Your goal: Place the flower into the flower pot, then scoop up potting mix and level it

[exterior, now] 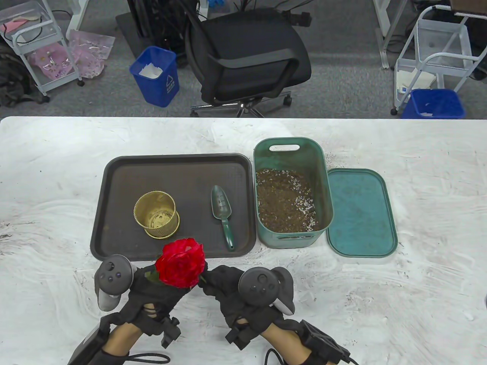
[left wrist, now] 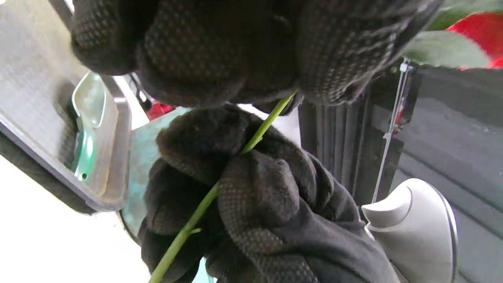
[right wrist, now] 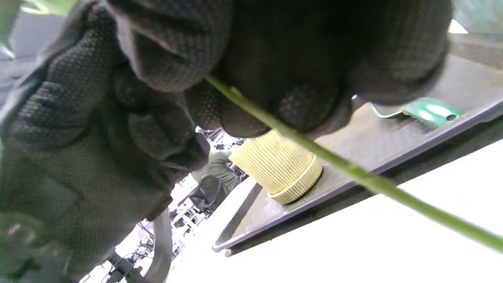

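Both the left hand and right hand grip the flower stem between them

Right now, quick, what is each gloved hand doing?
Left hand: closed, gripping the thin green stem of the red artificial flower.
Right hand: closed, gripping the same stem lower down.

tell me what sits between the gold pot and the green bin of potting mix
The green scoop lies on the dark tray between the gold pot and the green bin, apart from both, in the table view.
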`<state>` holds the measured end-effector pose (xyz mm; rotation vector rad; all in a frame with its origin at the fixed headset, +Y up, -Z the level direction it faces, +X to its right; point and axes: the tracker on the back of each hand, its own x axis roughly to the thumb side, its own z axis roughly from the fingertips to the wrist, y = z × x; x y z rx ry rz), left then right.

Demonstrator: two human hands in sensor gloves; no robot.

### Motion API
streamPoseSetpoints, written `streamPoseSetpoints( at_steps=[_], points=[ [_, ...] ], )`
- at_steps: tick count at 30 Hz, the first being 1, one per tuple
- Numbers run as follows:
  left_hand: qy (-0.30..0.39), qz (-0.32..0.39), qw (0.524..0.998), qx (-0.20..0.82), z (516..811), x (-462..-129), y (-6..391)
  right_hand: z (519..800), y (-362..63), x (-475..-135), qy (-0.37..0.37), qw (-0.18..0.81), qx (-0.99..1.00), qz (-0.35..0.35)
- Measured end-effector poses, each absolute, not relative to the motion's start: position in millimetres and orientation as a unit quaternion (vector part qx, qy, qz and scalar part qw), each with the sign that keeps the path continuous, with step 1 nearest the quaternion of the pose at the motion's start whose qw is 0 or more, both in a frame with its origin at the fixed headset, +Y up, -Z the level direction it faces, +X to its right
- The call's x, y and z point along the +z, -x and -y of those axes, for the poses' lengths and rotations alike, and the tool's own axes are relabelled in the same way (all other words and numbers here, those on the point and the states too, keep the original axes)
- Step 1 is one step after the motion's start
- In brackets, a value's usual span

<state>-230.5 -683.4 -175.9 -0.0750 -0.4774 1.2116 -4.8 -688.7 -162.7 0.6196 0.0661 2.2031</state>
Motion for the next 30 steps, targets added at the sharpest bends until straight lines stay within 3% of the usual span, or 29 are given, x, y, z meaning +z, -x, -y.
streamPoseSetpoints(
  at_steps=[5, 7, 12, 15, 19, 24, 30],
  points=[
    [-0.065, 0.199, 0.808, 0.550, 654, -175, 259, 677, -18, -166, -0.240, 0.403, 0.883, -0.006],
    [-0.150, 0.169, 0.810, 0.541, 624, -172, 291, 670, -40, -171, -0.204, 0.435, 0.876, 0.039],
    [-0.329, 0.125, 0.810, 0.469, 547, -155, 348, 671, -70, -180, -0.160, 0.469, 0.866, 0.070],
    [-0.388, 0.096, 0.804, 0.441, 524, -152, 363, 676, -69, -180, -0.166, 0.448, 0.876, 0.067],
    [-0.405, 0.044, 0.810, 0.422, 534, -165, 369, 677, -65, -177, -0.175, 0.430, 0.882, 0.076],
    [-0.368, -0.040, 0.835, 0.408, 591, -187, 370, 678, -63, -176, -0.176, 0.413, 0.890, 0.084],
    [-0.322, -0.046, 0.855, 0.405, 627, -201, 367, 685, -58, -179, -0.177, 0.390, 0.900, 0.079]
  ],
)
